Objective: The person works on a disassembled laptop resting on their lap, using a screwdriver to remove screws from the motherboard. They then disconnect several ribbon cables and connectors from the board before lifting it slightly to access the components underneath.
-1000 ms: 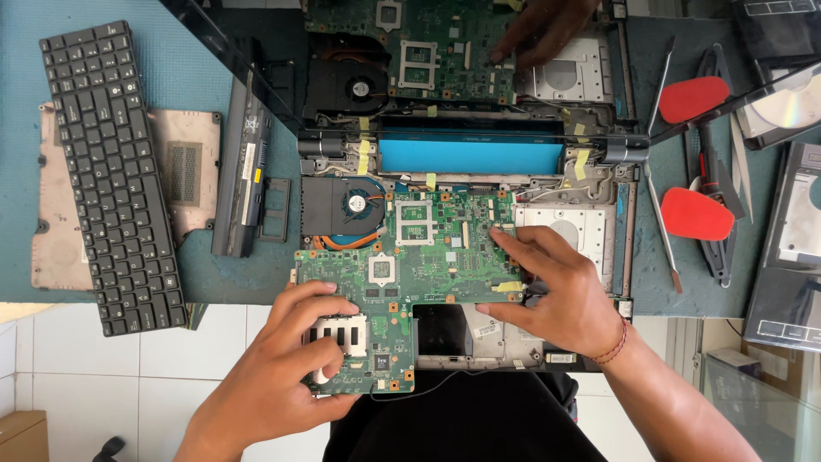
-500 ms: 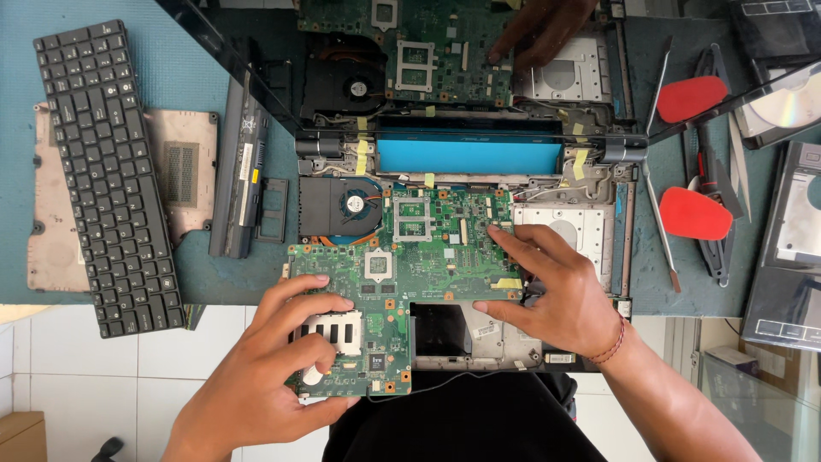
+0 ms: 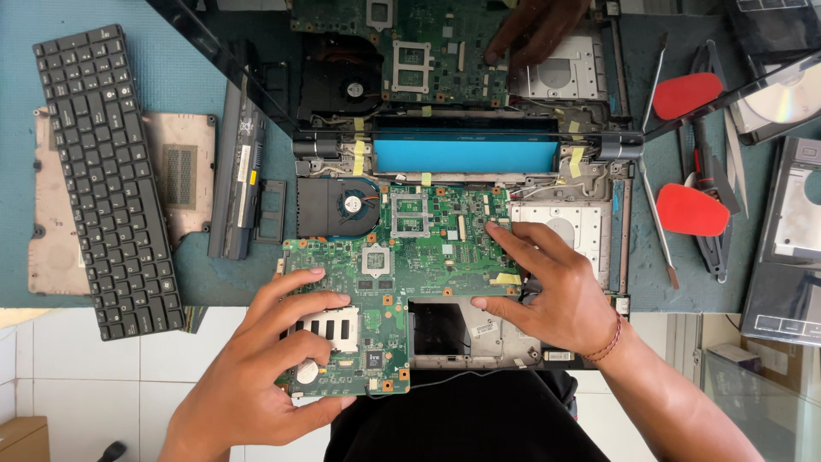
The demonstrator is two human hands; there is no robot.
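Both hands grip a green motherboard (image 3: 402,274) over an opened laptop base (image 3: 564,231) on the blue tabletop (image 3: 205,282).

The left hand (image 3: 274,376), at 7 o'clock, clasps the board's near left corner, fingers curled over the top and thumb under its edge. The right hand (image 3: 556,291), at 4 o'clock, pinches the board's right edge, fingers pressed flat on top. A black keyboard (image 3: 107,180) lies at 9 o'clock, well apart; red-handled tools (image 3: 688,210) lie at 3 o'clock.

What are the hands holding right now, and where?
The green motherboard: left hand grips its near-left corner, right hand its right edge.
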